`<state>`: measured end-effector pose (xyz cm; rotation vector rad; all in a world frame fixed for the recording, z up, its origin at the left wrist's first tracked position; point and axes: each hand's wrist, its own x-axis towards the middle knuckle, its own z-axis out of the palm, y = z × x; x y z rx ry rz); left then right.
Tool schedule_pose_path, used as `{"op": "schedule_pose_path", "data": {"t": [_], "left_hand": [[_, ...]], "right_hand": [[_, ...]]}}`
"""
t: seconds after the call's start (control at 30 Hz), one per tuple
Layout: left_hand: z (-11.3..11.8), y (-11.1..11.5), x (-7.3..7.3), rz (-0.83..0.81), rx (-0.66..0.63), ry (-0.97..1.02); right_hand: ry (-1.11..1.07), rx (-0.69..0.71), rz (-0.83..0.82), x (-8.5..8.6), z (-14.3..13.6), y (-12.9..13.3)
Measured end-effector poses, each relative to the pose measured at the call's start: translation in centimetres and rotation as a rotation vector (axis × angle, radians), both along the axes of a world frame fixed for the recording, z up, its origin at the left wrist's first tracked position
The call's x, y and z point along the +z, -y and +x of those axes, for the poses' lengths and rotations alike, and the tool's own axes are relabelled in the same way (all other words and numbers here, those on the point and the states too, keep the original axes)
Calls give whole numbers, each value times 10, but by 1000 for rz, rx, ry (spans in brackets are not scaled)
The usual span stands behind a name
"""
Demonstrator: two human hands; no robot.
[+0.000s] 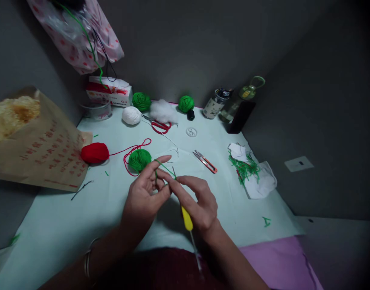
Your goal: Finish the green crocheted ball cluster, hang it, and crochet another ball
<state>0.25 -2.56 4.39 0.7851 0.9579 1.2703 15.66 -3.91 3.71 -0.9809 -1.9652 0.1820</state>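
Observation:
My right hand (199,201) grips a crochet hook (187,219) by its yellow handle; the metal tip points up and away from me, and a thin shaft runs down towards my lap. Green yarn (165,167) loops round the raised index finger of my left hand (148,187) and stretches across to the hook. The left thumb and middle finger pinch close to the hook tip, where the work itself is too small to make out. Just beyond my left hand sits a green yarn ball (139,160), with red yarn curling around it.
A red yarn ball (95,153) lies beside a paper bag (48,149) at left. Further back are a white yarn ball (131,115), red-handled scissors (161,127) and white stuffing (163,111). Orange thread snips (205,162) and green yarn scraps (244,168) lie to the right.

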Motion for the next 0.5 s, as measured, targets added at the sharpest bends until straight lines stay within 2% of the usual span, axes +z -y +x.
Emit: {"op": "schedule_pose_path", "data": {"t": [0.1, 0.17, 0.23, 0.3, 0.4, 0.5], "left_hand": [[-4, -5, 1, -153, -175, 249], [-7, -9, 3, -207, -179, 307], [-9, -11, 6, -193, -139, 294], [-8, -10, 8, -156, -123, 256], [-6, -7, 10, -121, -112, 200], [-4, -6, 9, -108, -121, 159]], "right_hand": [[-146, -2, -45, 0, -1, -1], [-404, -9, -143, 2, -2, -3], [-655, 13, -267, 4, -4, -7], [-797, 81, -376, 5, -6, -11], [-868, 153, -496, 4, -9, -16], [-883, 160, -510, 2, -9, -18]]}}
